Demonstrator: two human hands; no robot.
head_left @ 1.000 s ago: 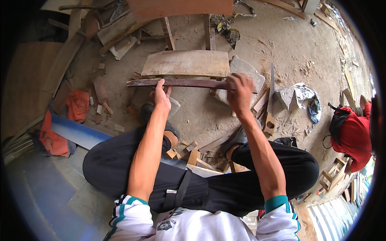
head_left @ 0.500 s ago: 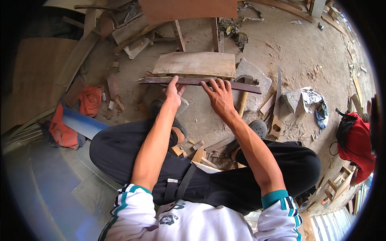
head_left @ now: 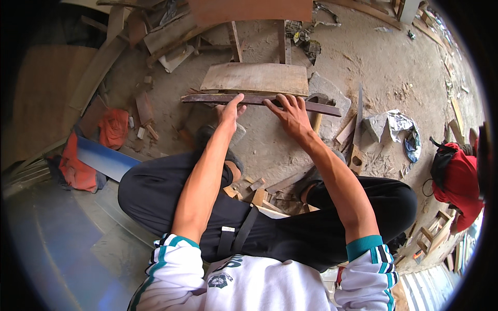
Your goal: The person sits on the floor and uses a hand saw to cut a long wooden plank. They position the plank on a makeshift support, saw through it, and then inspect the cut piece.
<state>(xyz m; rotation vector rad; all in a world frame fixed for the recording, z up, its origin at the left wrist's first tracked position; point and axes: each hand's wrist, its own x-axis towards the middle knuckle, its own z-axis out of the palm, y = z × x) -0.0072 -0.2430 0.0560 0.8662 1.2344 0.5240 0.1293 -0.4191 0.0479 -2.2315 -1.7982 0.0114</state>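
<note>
A long dark reddish-brown wooden strip (head_left: 254, 99) lies crosswise in front of me, along the near edge of a pale wooden board (head_left: 254, 78). My left hand (head_left: 228, 112) is closed on the strip left of its middle, thumb over the top and fingers partly hidden beneath. Farther right, my right hand (head_left: 293, 115) grips it with the fingers laid over the upper side. Under the strip's right end is a hammer (head_left: 317, 123), its head partly covered and its wooden handle pointing toward me.
Right of the hammer, a handsaw (head_left: 357, 129) lies beside a grey stone block (head_left: 374, 126) and crumpled sheeting (head_left: 407, 133). Wood offcuts (head_left: 259, 196) lie between my legs. Orange cloth (head_left: 78, 165) and a blue panel (head_left: 106, 159) are at left; a red bag (head_left: 456, 176) at right.
My left hand has shifted right along the strip, nearer to my right hand. The whole view has moved slightly; the strip stays by the board's near edge.
</note>
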